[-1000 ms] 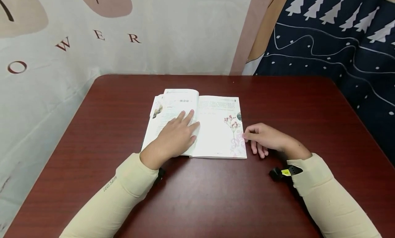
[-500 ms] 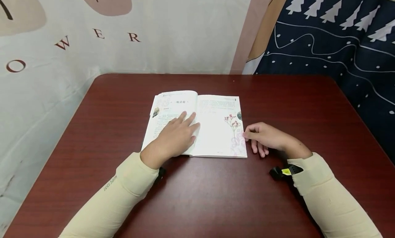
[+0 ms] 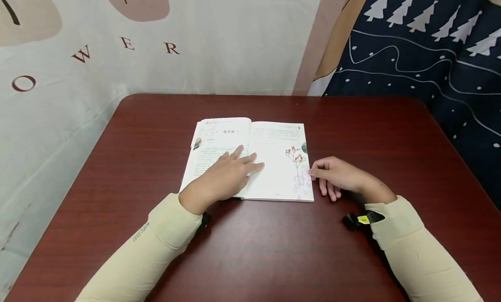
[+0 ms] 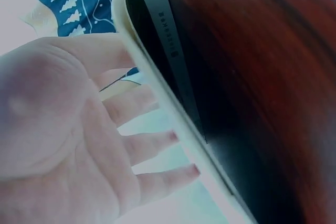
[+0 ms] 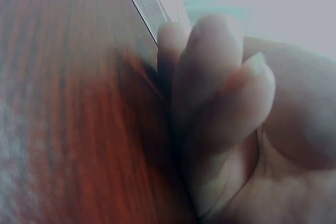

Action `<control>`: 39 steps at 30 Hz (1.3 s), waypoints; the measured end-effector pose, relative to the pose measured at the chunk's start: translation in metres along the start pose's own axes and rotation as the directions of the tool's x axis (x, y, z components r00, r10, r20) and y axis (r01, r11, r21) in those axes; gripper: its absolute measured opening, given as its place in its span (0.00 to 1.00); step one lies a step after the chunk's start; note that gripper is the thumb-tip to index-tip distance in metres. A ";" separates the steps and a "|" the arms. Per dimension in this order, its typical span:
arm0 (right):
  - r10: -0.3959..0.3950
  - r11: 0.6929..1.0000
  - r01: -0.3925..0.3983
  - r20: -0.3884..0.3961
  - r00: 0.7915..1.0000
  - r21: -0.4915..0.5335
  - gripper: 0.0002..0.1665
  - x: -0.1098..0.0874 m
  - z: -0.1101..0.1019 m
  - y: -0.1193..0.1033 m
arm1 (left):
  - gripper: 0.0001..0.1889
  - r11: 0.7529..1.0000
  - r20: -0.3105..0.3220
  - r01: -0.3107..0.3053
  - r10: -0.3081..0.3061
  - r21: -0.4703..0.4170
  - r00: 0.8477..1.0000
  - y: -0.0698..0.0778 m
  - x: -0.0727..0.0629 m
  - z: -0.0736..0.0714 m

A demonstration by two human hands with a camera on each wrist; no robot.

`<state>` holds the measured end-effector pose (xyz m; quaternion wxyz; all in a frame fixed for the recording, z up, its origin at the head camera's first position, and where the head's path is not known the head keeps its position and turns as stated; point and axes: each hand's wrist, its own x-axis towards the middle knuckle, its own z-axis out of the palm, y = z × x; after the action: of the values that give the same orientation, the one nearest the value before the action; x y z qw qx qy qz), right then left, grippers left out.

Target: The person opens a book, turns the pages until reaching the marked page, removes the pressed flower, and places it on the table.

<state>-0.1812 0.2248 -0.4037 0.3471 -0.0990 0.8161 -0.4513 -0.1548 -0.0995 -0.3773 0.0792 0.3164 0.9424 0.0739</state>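
Note:
An open book point(image 3: 270, 162) lies on the table, with printed text on its left page and a red flower drawing on its right page. My left hand point(image 3: 225, 176) rests across the left page and the spine, fingers spread and straight, tips reaching onto the right page. In the left wrist view the palm of the left hand point(image 4: 63, 124) shows beyond the book's lower edge point(image 4: 176, 106). At the book's right edge, my right hand point(image 3: 338, 173) holds the margin with thumb and index finger. The other fingers point(image 5: 210, 72) curl down close to the tabletop, partly hiding the page edges.
The dark red-brown table point(image 3: 274, 245) reaches out on all sides of the book. A pale curtain point(image 3: 235, 41) with lettering hangs behind it, and a navy cloth point(image 3: 411, 67) with white trees hangs at the right. A black wrist device point(image 3: 354, 220) sits under the right cuff.
The raised left page has settled flatter. My left hand has shifted slightly right and down, its fingers now pointing further across the spine. The right hand stays in place.

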 end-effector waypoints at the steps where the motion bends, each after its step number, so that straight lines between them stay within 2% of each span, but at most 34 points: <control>1: 0.000 1.000 0.000 -0.001 1.000 0.002 0.17 0.000 0.001 0.000 | 0.26 1.000 0.006 0.003 -0.003 -0.014 1.000 -0.001 0.000 0.000; 10: -0.001 0.999 0.001 -0.023 1.000 0.037 0.17 -0.002 0.000 -0.001 | 0.26 0.993 0.063 0.047 -0.040 -0.111 0.997 -0.001 0.002 0.002; 19: 0.023 0.998 -0.011 -0.191 0.981 0.065 0.17 0.003 -0.007 -0.006 | 0.26 0.991 0.065 0.036 -0.028 -0.128 0.998 0.000 0.005 0.001; 30: 0.063 0.998 -0.062 -0.236 0.970 0.014 0.16 0.019 -0.003 -0.019 | 0.26 0.987 0.079 0.060 -0.048 -0.150 0.996 -0.004 0.001 0.001; 39: 0.063 0.989 -0.094 -0.252 0.966 -0.113 0.22 0.025 -0.004 -0.021 | 0.26 0.988 0.072 0.053 -0.043 -0.143 0.997 -0.003 0.001 0.002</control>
<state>-0.2055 0.2036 -0.3977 0.2533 -0.0308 0.8827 -0.3947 -0.1566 -0.1007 -0.3801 0.1359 0.2895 0.9386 0.1294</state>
